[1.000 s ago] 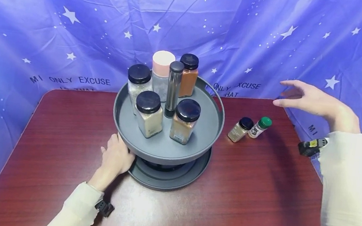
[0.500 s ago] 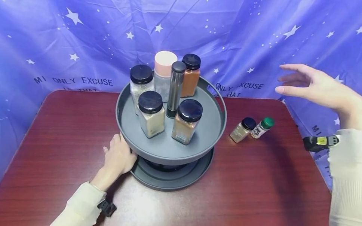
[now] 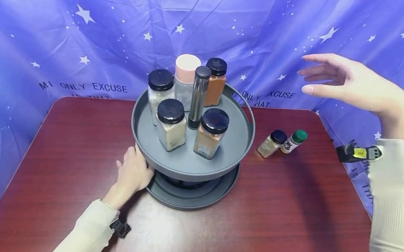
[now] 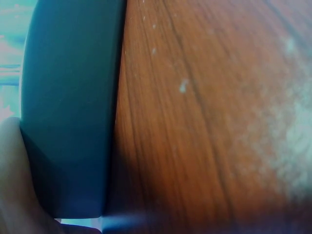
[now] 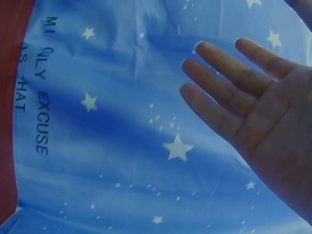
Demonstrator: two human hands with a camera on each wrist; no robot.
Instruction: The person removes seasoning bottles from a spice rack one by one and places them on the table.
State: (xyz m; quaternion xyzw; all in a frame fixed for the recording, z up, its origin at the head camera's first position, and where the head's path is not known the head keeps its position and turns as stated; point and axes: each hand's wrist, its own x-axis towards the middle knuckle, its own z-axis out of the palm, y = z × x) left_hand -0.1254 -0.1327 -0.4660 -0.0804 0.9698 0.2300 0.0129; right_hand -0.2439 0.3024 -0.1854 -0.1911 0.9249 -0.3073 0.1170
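Observation:
A grey two-tier turntable rack (image 3: 189, 170) stands on the table. On its upper tier are several black-capped spice jars, such as one with pale powder (image 3: 171, 132) and one with orange powder (image 3: 215, 89), and a pink-capped bottle (image 3: 186, 82), around a central handle post (image 3: 198, 100). My left hand (image 3: 133, 172) grips the rim of the lower tier at its left; some fingers are hidden beneath the upper tier. In the left wrist view the hand (image 4: 17, 190) wraps the dark rim. My right hand (image 3: 358, 86) hovers in the air, holding nothing, fingers spread in the right wrist view.
Right of the rack, a small black-capped jar (image 3: 269, 146) and a green-capped shaker bottle (image 3: 292, 143) stand close together on the reddish wooden table (image 3: 270, 218). A blue star-print cloth (image 3: 113, 48) hangs behind the table and along its sides.
My right hand has risen higher above the back right corner, its fingers staying loosely extended. My left hand keeps its place on the rack, and the jars stand as before.

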